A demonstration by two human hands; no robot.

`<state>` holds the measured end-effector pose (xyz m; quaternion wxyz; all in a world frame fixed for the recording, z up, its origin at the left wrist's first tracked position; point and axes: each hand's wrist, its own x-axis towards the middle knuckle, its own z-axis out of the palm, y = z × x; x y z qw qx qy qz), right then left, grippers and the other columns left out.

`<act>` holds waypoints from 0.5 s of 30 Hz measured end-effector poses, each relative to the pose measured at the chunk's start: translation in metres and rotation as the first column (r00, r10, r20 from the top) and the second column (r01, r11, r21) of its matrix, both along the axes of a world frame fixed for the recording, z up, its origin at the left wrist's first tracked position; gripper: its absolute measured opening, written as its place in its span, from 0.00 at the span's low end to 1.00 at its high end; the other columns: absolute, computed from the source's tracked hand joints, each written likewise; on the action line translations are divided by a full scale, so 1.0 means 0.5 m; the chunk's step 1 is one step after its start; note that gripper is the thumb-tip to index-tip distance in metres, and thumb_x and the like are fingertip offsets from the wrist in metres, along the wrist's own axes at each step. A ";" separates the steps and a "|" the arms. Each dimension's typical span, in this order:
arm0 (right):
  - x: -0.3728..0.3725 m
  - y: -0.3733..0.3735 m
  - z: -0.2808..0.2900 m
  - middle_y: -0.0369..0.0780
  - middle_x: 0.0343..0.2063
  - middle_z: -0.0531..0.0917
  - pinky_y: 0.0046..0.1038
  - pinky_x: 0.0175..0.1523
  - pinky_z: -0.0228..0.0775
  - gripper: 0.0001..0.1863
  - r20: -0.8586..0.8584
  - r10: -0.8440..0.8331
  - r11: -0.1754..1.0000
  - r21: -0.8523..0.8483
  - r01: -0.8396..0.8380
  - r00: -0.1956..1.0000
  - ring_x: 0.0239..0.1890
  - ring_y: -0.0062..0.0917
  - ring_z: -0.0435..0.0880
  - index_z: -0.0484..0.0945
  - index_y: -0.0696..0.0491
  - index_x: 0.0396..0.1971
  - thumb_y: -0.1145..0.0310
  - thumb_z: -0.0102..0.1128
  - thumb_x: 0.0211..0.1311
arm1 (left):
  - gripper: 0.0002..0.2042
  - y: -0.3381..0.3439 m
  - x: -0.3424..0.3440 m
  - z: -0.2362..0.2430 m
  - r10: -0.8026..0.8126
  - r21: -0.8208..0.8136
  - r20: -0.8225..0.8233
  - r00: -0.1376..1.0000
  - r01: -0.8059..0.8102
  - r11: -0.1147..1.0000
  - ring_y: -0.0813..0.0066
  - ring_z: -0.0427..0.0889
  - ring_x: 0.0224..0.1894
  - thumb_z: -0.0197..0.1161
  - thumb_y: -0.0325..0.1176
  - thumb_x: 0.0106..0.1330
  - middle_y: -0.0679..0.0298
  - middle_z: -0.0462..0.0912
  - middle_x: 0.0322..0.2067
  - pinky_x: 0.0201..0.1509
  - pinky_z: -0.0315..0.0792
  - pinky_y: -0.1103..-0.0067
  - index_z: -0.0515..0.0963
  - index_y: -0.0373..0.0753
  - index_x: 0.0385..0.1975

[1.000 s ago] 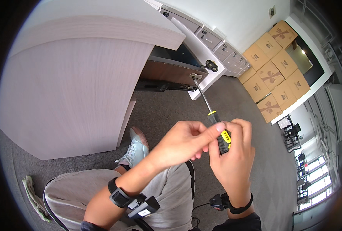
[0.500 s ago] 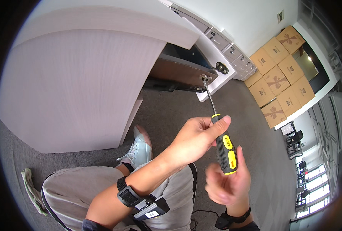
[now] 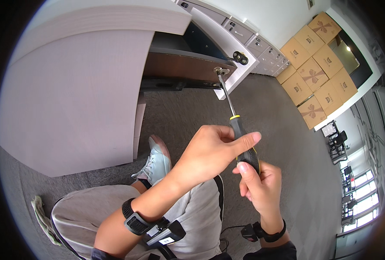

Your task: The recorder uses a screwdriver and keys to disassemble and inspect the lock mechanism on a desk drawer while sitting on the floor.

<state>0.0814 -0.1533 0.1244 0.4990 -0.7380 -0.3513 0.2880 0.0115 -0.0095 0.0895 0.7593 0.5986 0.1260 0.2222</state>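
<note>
A screwdriver (image 3: 228,100) with a black and yellow handle reaches toward an open drawer, its tip at a metal fitting (image 3: 219,70) on the brown drawer side (image 3: 179,66). My left hand (image 3: 212,148) is closed round the upper part of the handle, thumb laid across it. Lower down, my right hand (image 3: 262,184) grips the butt end, its thumb pressed on the handle. Both hands hide most of the handle. The drawer's pale front panel (image 3: 233,82) carries a black lock (image 3: 240,57). Whether the tip sits in a screw is too small to tell.
To the left stands the pale wood-grain cabinet (image 3: 71,99), close to my shoe (image 3: 157,158). A cloth (image 3: 42,219) lies on the dark carpet. More drawer cabinets (image 3: 262,47) and stacked cardboard boxes (image 3: 314,71) stand farther off.
My right hand has come up from loose fingers to a grip on the handle's end. The handle has turned, so its yellow patches no longer face me. The view has shifted.
</note>
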 end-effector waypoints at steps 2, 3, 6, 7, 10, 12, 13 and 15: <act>-0.007 0.001 -0.005 0.33 0.11 0.75 0.14 0.17 0.54 0.16 0.280 -0.088 0.986 0.163 0.042 0.956 0.12 0.10 0.68 0.78 0.60 0.26 0.60 0.58 0.61 | 0.23 -0.006 0.003 0.011 -0.044 -0.073 0.028 0.999 0.046 0.996 0.84 0.69 0.21 0.64 0.52 0.57 0.68 0.74 0.18 0.26 0.64 0.86 0.77 0.34 0.20; 0.012 -0.015 -0.023 0.38 0.17 0.78 0.15 0.16 0.57 0.25 0.376 -0.038 0.982 0.187 -0.035 0.926 0.15 0.14 0.74 0.78 0.61 0.31 0.51 0.48 0.65 | 0.22 -0.013 0.009 0.014 -0.041 -0.166 0.123 0.992 0.061 0.984 0.84 0.70 0.23 0.64 0.51 0.58 0.67 0.75 0.19 0.28 0.65 0.86 0.77 0.34 0.22; 0.025 -0.034 -0.042 0.44 0.25 0.80 0.16 0.14 0.61 0.38 -0.215 0.132 0.923 0.383 -0.041 0.968 0.17 0.21 0.77 0.75 0.63 0.37 0.39 0.30 0.66 | 0.19 -0.017 0.023 0.007 -0.076 -0.277 0.226 0.971 0.139 0.951 0.83 0.72 0.27 0.61 0.48 0.61 0.65 0.78 0.24 0.33 0.66 0.85 0.78 0.32 0.29; 0.036 -0.043 -0.054 0.48 0.31 0.79 0.18 0.12 0.63 0.46 -0.489 0.308 0.904 0.418 -0.091 0.816 0.19 0.27 0.79 0.70 0.64 0.45 0.34 0.16 0.63 | 0.19 -0.019 0.025 0.005 -0.075 -0.294 0.246 0.966 0.148 0.944 0.83 0.74 0.28 0.60 0.47 0.63 0.65 0.78 0.25 0.35 0.67 0.85 0.78 0.32 0.31; 0.026 -0.018 -0.063 0.49 0.23 0.78 0.18 0.12 0.60 0.38 -0.708 0.668 0.739 0.667 -0.094 0.229 0.13 0.21 0.71 0.66 0.66 0.44 0.41 0.22 0.68 | 0.19 -0.020 0.021 -0.001 -0.080 -0.322 0.334 0.939 0.194 0.927 0.78 0.78 0.35 0.55 0.44 0.66 0.61 0.80 0.31 0.45 0.71 0.82 0.76 0.30 0.38; 0.009 -0.018 -0.056 0.49 0.21 0.78 0.18 0.11 0.59 0.35 -0.762 0.610 0.783 0.621 -0.018 0.217 0.12 0.20 0.69 0.67 0.65 0.40 0.43 0.26 0.68 | 0.20 -0.017 0.010 0.004 -0.121 -0.384 0.414 0.902 0.293 0.876 0.75 0.79 0.36 0.53 0.44 0.67 0.58 0.80 0.33 0.47 0.71 0.80 0.74 0.29 0.40; -0.001 -0.018 -0.049 0.49 0.19 0.77 0.18 0.11 0.57 0.33 -0.811 0.548 0.823 0.567 0.044 0.204 0.11 0.18 0.66 0.69 0.64 0.36 0.44 0.31 0.68 | 0.21 -0.016 0.003 0.002 -0.126 -0.413 0.433 0.893 0.320 0.853 0.73 0.79 0.38 0.51 0.45 0.68 0.56 0.80 0.35 0.48 0.71 0.79 0.73 0.28 0.42; -0.005 -0.017 -0.044 0.45 0.15 0.77 0.17 0.12 0.54 0.25 -0.793 0.375 0.909 0.417 -0.022 0.479 0.09 0.16 0.65 0.71 0.62 0.31 0.51 0.44 0.66 | 0.21 -0.011 -0.007 -0.004 -0.124 -0.398 0.364 0.923 0.275 0.875 0.73 0.79 0.38 0.52 0.45 0.68 0.55 0.79 0.36 0.49 0.72 0.79 0.73 0.28 0.44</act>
